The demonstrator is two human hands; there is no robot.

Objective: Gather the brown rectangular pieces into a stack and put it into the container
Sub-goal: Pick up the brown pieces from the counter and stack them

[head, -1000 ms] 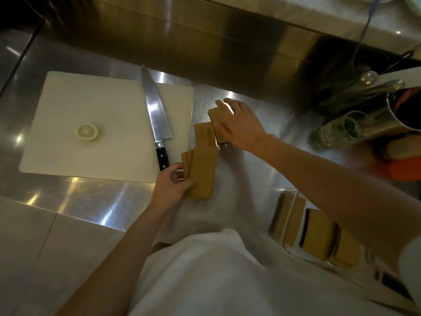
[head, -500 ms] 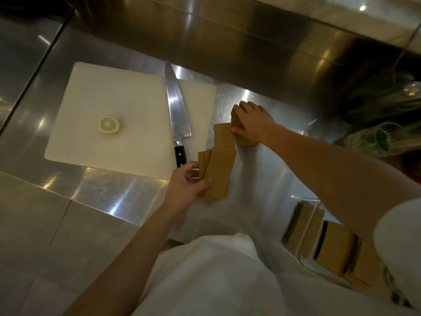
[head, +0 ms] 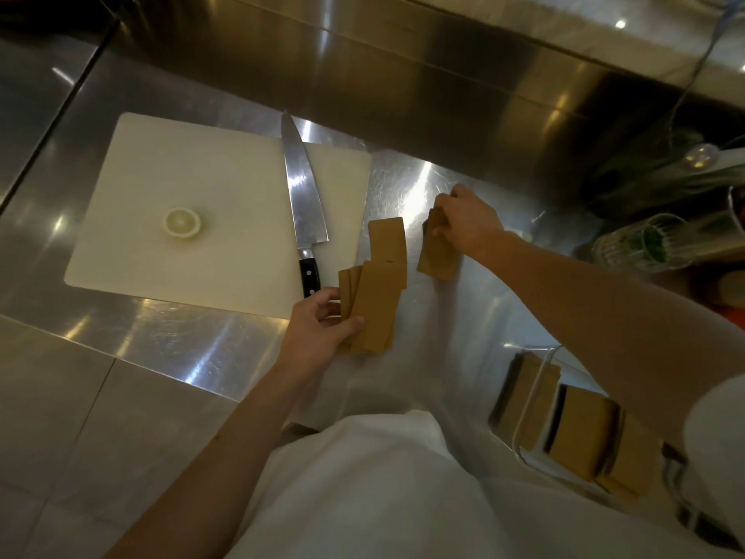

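Note:
Several brown rectangular pieces lie on the steel counter right of the cutting board. My left hand (head: 322,320) grips a fanned bunch of brown pieces (head: 377,306) from their near end. One single brown piece (head: 388,240) lies flat just beyond that bunch. My right hand (head: 467,223) is closed on a small stack of brown pieces (head: 437,258), holding it by its far end. A clear container (head: 536,397) at the lower right holds more brown pieces standing on edge, partly hidden by my right arm.
A white cutting board (head: 161,187) carries a chef's knife (head: 302,195) and a round pale slice (head: 181,222). A glass (head: 637,246) and greens sit at the far right. A steel backsplash rises behind. My white apron fills the bottom.
My right hand has pulled its small stack away to the right, apart from the single flat piece. My left hand keeps its hold on the fanned bunch.

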